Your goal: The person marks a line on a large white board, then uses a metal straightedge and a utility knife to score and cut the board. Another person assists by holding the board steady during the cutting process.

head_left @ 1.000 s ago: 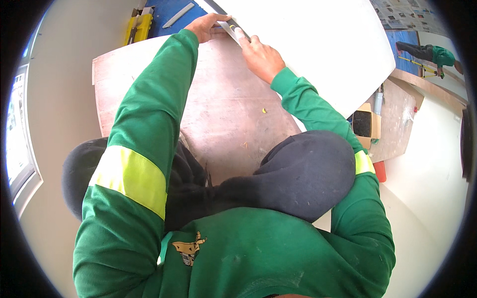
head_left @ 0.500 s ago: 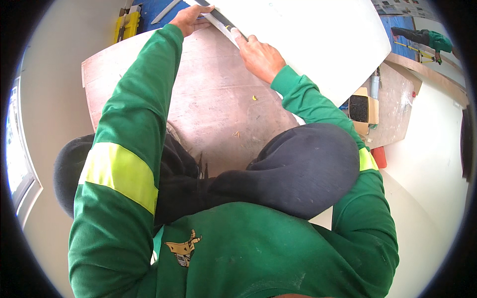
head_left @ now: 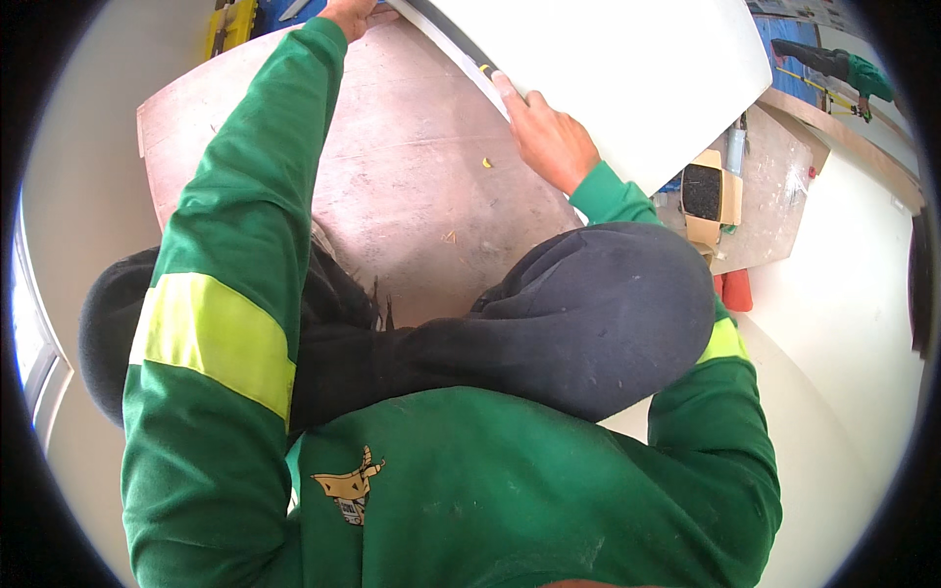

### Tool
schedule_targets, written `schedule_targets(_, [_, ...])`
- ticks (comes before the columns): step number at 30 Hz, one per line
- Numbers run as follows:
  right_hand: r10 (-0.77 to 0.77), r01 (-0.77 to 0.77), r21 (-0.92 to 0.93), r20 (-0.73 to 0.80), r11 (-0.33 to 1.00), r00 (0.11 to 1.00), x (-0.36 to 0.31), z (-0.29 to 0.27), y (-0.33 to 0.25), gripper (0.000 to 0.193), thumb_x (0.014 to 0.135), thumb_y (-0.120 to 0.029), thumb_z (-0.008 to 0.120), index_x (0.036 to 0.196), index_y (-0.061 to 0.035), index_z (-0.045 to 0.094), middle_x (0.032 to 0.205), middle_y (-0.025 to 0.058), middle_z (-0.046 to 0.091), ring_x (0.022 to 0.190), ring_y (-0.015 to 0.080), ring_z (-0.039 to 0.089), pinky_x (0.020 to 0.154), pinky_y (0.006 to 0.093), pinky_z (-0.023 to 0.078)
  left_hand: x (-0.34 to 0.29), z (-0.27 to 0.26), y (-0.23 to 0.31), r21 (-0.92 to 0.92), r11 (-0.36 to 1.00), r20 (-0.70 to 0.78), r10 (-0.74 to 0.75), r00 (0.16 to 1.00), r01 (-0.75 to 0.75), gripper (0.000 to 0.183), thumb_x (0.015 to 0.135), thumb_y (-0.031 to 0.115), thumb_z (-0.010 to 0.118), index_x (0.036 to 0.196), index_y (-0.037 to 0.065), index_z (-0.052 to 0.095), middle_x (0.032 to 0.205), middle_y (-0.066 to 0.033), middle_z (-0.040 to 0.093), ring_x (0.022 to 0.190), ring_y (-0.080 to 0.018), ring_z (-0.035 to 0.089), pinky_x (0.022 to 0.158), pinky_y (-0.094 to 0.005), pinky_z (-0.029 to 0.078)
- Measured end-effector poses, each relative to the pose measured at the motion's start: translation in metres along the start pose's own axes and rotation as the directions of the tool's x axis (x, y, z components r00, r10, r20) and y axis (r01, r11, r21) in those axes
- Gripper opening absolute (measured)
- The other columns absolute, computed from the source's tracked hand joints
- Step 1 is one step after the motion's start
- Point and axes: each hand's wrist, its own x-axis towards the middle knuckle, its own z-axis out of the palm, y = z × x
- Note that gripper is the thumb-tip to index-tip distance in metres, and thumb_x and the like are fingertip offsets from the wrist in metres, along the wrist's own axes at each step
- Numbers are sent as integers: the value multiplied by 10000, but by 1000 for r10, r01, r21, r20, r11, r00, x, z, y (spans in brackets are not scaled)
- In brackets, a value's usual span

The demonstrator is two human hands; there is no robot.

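Observation:
A large white board lies across the far part of a worn pinkish wooden board. My right hand is at the white board's near edge, index finger stretched forward and the other fingers curled. At its fingertips is a slim dark tool with a yellow part; its exact kind I cannot make out. A dark strip runs along the same edge beyond it. My left hand grips the white board's edge farther off, partly cut off by the top of the view.
Two bent knees flank the wooden board. An open cardboard box of small dark pieces stands at the right, near a grey tube. A yellow case is far left. Another person is at the far right.
My right hand has slid nearer and to the right along the white board's edge, with the tool. My left hand has slipped partly out of view at the top.

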Motion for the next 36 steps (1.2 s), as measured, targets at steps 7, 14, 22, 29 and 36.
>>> schedule_targets(7, [26, -27, 5, 90, 1000, 996, -54, 3, 18, 750, 978, -7, 549, 1659, -134, 260, 1069, 228, 629, 762, 354, 742, 645, 455, 638, 6, -1, -2, -693, 649, 71, -374, 925, 315, 396, 944, 126, 762, 1295, -6, 635, 1310, -148, 593, 1175, -340, 614, 989, -516, 585])
schedule_targets(14, [125, -123, -23, 117, 992, 985, -116, 19, 37, 720, 1009, -121, 579, 1652, -242, 280, 1030, 171, 590, 712, 372, 697, 618, 484, 608, -10, 4, 28, -675, 683, 77, -309, 948, 278, 374, 995, 116, 683, 1343, 12, 593, 1368, -150, 582, 1202, -325, 605, 1047, -513, 544])
schedule_targets(22, [63, -65, 8, 109, 998, 992, -117, 26, 46, 735, 999, -99, 579, 1662, -186, 273, 1003, 173, 580, 697, 353, 696, 598, 475, 614, -30, 61, 10, -735, 639, 55, -278, 959, 227, 654, 1032, 450, 639, 1551, 91, 465, 1649, -133, 361, 1456, -374, 391, 1201, -553, 360])
schedule_targets(29, [52, -52, 1, 72, 999, 996, -117, 26, 46, 725, 994, -94, 588, 1652, -177, 296, 1001, 177, 590, 691, 363, 692, 607, 481, 613, -98, 131, 44, -715, 659, 67, -270, 961, 235, 722, 993, 353, 741, 1408, -169, 464, 1484, -270, 511, 1242, -360, 645, 1059, -472, 586])
schedule_targets(36, [16, -16, 27, 6, 1000, 1000, -118, 29, 46, 697, 1000, -102, 582, 1640, -170, 313, 983, 179, 597, 684, 366, 690, 594, 474, 607, -119, 169, 40, -725, 628, 123, -284, 951, 282, 680, 995, 356, 740, 1329, -181, 488, 1270, -187, 607, 1118, -299, 675, 982, -456, 627])
